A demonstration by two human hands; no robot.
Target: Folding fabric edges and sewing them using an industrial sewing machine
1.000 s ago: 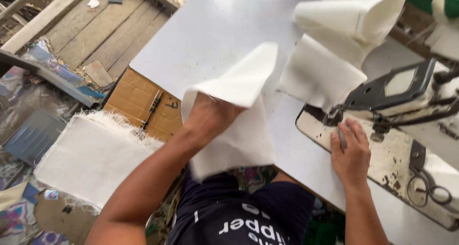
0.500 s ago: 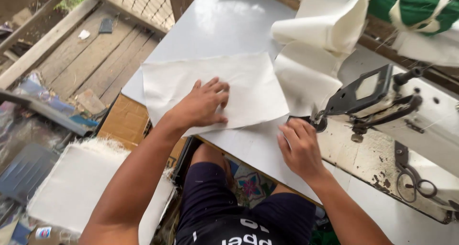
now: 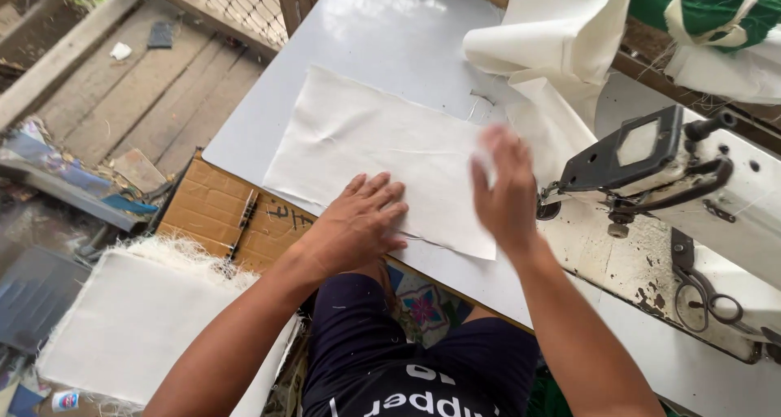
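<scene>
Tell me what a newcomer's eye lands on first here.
First comes the flat white cloth spread on the pale table, with the left hand pressed on its near edge and the blurred right hand raised over its right end. Next is the worn sewing machine at right, with a heap of white fabric behind it.

My left hand (image 3: 358,226) lies flat, palm down, fingers (image 3: 382,193) spread and pointing away from me, forearm bare and stretched forward. My right hand (image 3: 504,193) is raised slightly, blurred, fingers together and loosely extended, wrist straight
</scene>
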